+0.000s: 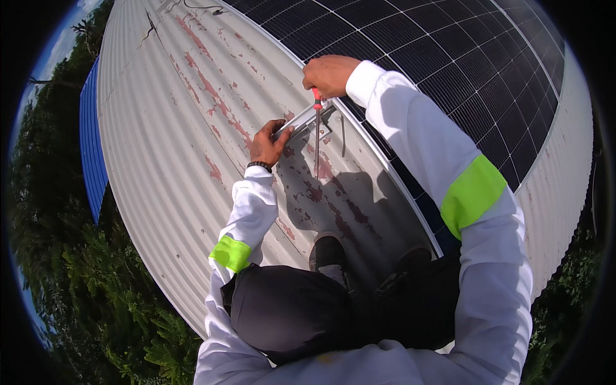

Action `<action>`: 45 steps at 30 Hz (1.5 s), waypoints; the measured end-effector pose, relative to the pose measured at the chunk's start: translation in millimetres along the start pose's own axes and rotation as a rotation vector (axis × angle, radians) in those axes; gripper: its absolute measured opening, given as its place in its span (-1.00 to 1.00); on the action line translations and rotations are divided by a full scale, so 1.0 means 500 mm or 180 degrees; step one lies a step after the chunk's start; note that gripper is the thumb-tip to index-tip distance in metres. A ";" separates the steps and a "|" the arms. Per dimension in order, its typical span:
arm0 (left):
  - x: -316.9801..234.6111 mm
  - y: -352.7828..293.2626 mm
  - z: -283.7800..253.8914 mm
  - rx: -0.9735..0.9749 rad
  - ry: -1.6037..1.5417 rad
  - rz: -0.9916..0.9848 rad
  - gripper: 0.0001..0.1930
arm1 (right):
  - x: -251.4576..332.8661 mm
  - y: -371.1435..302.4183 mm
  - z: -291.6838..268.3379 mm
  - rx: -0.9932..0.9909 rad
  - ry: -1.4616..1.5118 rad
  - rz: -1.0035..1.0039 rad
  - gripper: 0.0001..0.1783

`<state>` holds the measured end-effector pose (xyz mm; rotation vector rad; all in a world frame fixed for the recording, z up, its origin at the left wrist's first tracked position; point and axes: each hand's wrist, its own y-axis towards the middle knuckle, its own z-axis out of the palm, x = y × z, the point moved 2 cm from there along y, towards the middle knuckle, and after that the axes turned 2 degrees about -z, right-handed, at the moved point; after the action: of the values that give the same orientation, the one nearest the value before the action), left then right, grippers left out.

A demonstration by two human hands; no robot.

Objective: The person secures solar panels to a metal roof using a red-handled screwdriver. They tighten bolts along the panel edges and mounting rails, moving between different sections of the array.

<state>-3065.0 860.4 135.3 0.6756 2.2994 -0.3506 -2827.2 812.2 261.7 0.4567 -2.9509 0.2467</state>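
My right hand is closed around the red handle of a screwdriver, at the near-left edge of a dark solar panel. Its long shaft points down toward me, above the roof. My left hand grips the outer end of a silver metal rail, thumb on top. That rail runs up to the panel's frame, just under my right hand. Beside it, a thin bent metal piece and a dark strip show. My right fingers hide where rail and frame meet.
I crouch on a corrugated metal roof with peeling reddish patches. My shoe rests close to the panel frame. A cable lies at the far end. Trees and a blue roof lie beyond the left edge.
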 end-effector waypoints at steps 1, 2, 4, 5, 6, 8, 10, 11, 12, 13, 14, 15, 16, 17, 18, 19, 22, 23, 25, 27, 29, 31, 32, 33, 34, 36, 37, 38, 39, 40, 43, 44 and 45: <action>-0.004 -0.005 0.003 0.0031 0.0160 -0.0011 -0.48 | 0.003 0.003 0.002 -0.0103 -0.0145 -0.0067 -0.70; -0.009 -0.007 0.004 -0.0020 0.0320 0.0022 -0.49 | 0.005 0.006 0.004 -0.0166 -0.0383 0.0016 -0.63; -0.016 -0.010 0.004 -0.0203 0.0759 0.0303 -0.48 | 0.014 0.008 0.009 -0.0445 -0.0456 -0.0020 -0.53; -0.016 -0.010 0.004 -0.0165 0.0681 0.0301 -0.47 | 0.019 0.009 0.011 -0.0598 -0.0469 -0.0079 -0.48; -0.015 -0.010 0.002 -0.0146 0.0559 0.0278 -0.46 | 0.021 0.010 0.013 -0.0563 -0.0552 0.0002 -0.45; -0.016 -0.007 0.003 -0.0170 0.0327 0.0273 -0.45 | 0.025 0.012 0.018 -0.0525 -0.0660 0.0027 -0.39; -0.026 0.001 0.013 -0.0046 0.0234 0.0401 -0.40 | 0.025 0.012 0.021 -0.0543 -0.0637 0.0005 -0.43; -0.036 0.008 0.024 -0.0008 0.0314 0.0513 -0.38 | 0.025 0.011 0.023 -0.0541 -0.0657 -0.0033 -0.47; -0.048 0.016 0.037 0.0044 0.0420 0.0549 -0.36 | 0.023 0.009 0.024 -0.0543 -0.0678 -0.0071 -0.50; -0.064 0.024 0.054 0.0035 0.0394 0.0681 -0.30 | 0.022 0.007 0.025 -0.0592 -0.0696 -0.0101 -0.55; -0.082 0.035 0.072 -0.0102 0.0427 0.0868 -0.28 | 0.020 0.003 0.025 -0.0629 -0.0710 -0.0130 -0.59; -0.096 0.047 0.090 -0.0133 0.0448 0.0856 -0.29 | 0.018 -0.002 0.027 -0.0596 -0.0707 -0.0157 -0.64; -0.107 0.059 0.106 -0.0151 0.0504 0.0789 -0.30 | 0.017 -0.006 0.028 -0.0625 -0.0712 -0.0201 -0.67; -0.116 0.069 0.122 -0.0140 0.0489 0.0700 -0.32 | 0.015 -0.011 0.028 -0.0593 -0.0697 -0.0241 -0.69; -0.121 0.078 0.133 -0.0162 0.0491 0.0613 -0.35 | 0.014 -0.015 0.029 -0.0561 -0.0696 -0.0261 -0.72; -0.123 0.083 0.139 -0.0140 0.0443 0.0556 -0.37 | 0.012 -0.019 0.029 -0.0549 -0.0690 -0.0270 -0.74; -0.117 0.089 0.143 -0.0190 0.0408 0.0460 -0.43 | 0.011 -0.022 0.038 -0.0634 -0.0636 -0.0218 -0.72; -0.120 0.089 0.141 -0.0376 0.0511 0.0779 -0.41 | 0.013 -0.021 0.040 -0.0856 -0.0693 -0.0285 -0.71; -0.117 0.087 0.139 -0.0326 0.0437 0.0709 -0.39 | 0.018 -0.015 0.051 -0.1113 -0.0758 -0.0357 -0.69; -0.120 0.085 0.139 -0.0321 0.0460 0.0641 -0.38 | 0.011 -0.004 0.064 -0.1122 -0.0705 0.0227 -0.67; -0.125 0.084 0.139 -0.0359 0.0562 0.0615 -0.37 | -0.001 0.005 0.068 -0.1462 -0.0654 0.0705 -0.64; -0.131 0.082 0.137 -0.0326 0.0534 0.0617 -0.37 | -0.018 0.013 0.073 -0.0899 -0.0616 0.0368 -0.68; -0.132 0.081 0.135 -0.0305 0.0518 0.0602 -0.36 | -0.029 0.014 0.074 -0.0614 -0.0595 0.0196 -0.69; -0.133 0.079 0.134 -0.0299 0.0497 0.0600 -0.36 | -0.041 0.010 0.069 -0.0619 -0.0240 -0.0117 -0.57; -0.134 0.078 0.132 -0.0296 0.0488 0.0575 -0.36 | -0.051 0.004 0.064 -0.0762 -0.0318 -0.0171 -0.56; -0.136 0.075 0.130 -0.0325 0.0481 0.0581 -0.36 | -0.061 -0.008 0.056 -0.1049 -0.0467 -0.0275 -0.52; -0.138 0.074 0.129 -0.0351 0.0482 0.0613 -0.36 | -0.064 -0.016 0.056 -0.0923 -0.0575 -0.0198 -0.50; -0.140 0.074 0.128 -0.0380 0.0485 0.0652 -0.36 | -0.059 -0.021 0.056 -0.1045 -0.0394 -0.0198 -0.51; -0.140 0.074 0.128 -0.0357 0.0522 0.0610 -0.37 | -0.050 -0.026 0.056 -0.1161 -0.0216 -0.0195 -0.53; -0.140 0.074 0.127 -0.0331 0.0560 0.0567 -0.38 | -0.038 -0.030 0.055 -0.1275 -0.0036 -0.0192 -0.55; -0.138 0.075 0.126 -0.0138 0.0545 0.0444 -0.39 | 0.009 -0.025 0.061 -0.1059 -0.0777 0.0276 -0.57; -0.137 0.075 0.125 -0.0092 0.0496 0.0411 -0.39 | 0.022 -0.022 0.064 -0.0979 -0.0489 0.0579 -0.53; -0.136 0.076 0.124 -0.0074 0.0571 0.0423 -0.40 | 0.035 -0.021 0.066 -0.1080 -0.0218 0.0844 -0.49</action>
<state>-2967.5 840.2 136.0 0.8741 2.4071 -0.2080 -2844.5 791.1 233.8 0.0299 -3.0268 -0.2458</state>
